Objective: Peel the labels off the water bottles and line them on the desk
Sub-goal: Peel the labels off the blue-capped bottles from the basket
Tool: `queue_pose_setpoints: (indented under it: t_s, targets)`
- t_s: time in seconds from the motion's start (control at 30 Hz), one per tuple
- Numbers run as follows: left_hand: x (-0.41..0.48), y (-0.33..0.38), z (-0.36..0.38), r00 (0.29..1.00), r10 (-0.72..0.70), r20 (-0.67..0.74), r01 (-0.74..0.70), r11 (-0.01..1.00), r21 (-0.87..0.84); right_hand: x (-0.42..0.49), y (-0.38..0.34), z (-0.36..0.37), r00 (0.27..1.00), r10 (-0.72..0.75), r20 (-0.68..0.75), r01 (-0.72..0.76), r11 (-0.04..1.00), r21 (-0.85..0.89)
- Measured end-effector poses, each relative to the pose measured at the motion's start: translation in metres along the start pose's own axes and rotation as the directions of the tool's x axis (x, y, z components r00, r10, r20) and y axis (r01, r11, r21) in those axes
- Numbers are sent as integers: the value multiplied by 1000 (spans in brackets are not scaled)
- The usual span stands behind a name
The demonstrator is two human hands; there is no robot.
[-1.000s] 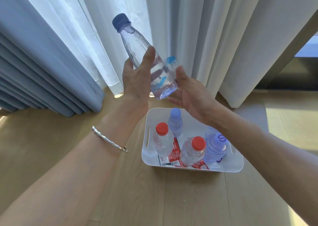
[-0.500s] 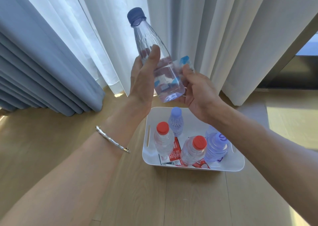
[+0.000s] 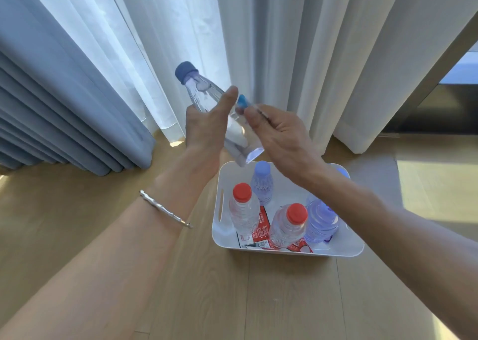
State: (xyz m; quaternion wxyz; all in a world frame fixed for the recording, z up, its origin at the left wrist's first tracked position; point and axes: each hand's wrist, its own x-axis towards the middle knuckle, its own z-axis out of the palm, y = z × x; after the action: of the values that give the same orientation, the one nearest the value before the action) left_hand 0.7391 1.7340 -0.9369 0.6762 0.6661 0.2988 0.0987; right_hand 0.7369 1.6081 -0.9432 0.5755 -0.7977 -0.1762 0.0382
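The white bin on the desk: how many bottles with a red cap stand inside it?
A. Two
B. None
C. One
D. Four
A. Two red caps show in the white bin: one red-capped bottle at the left and another red-capped bottle nearer the front middle; the other bottles there have pale blue or purple caps.

Clear blue-cap bottle [image 3: 207, 99] in my left grip [image 3: 207, 130], tilted, cap up-left. Its label [image 3: 242, 101], clear with a blue patch, pinched in my right grip [image 3: 279, 135]. White bin [image 3: 219, 232] holds two red-cap bottles [image 3: 243, 210], pale purple bottles [image 3: 262, 183], loose red labels [image 3: 261, 232].
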Motion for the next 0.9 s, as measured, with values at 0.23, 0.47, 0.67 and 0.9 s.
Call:
queue_pose_setpoints:
  t_s: [0.23, 0.47, 0.67, 0.9]
  targets:
    - [4, -2, -5, 994, 14, -106, -19, 999, -38, -1, 0, 6, 998, -51, 27, 52, 999, -12]
    - [5, -2, -11, 998, 17, -55, -22, 995, -94, 15, 10, -5, 925, 376, 53, -331, 730, 598]
    - [-3, -1, -6, 999, 14, 38, -7, 982, -190, 22, 30, -12, 822, 544, 168, -442, 424, 790]
    - [-7, 4, -3, 998, 23, 58, -5, 955, -297, 36, 72, -40, 755, 651, -74, -472, 619, 628]
